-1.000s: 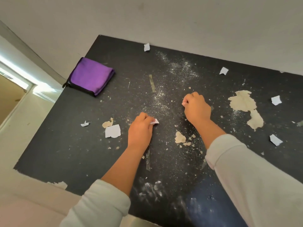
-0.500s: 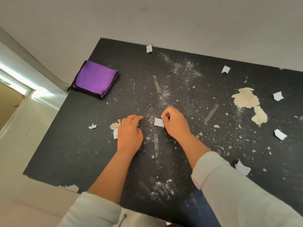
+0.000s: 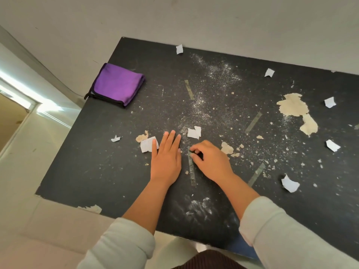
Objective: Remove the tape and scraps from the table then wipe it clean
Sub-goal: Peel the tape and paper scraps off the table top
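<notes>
A: What differs from half a second back?

B: The right hand (image 3: pixel 211 161) has let go of the white paper scrap (image 3: pixel 193 132); that scrap now lies on the black table (image 3: pixel 93 162) just beyond the tape strip (image 3: pixel 191 169). The hand has dropped back onto the strip's far end. The left hand (image 3: pixel 166 158) has spread out flat.

A: How do the hands stand?

B: The right one is curled, thumb and forefinger pinched narrow at the strip's far tip; whether the tip is lifted I cannot tell. The left lies palm down, fingers straight and close together, just left of the strip, its thumb side touching a second white scrap (image 3: pixel 148 145).

A: The arms?

B: Both forearms reach in from the near edge, pale sleeves pushed up.

A: The cloth?

B: The folded purple cloth (image 3: pixel 118 84) sits well beyond and left of the strip, at the table's edge.
</notes>
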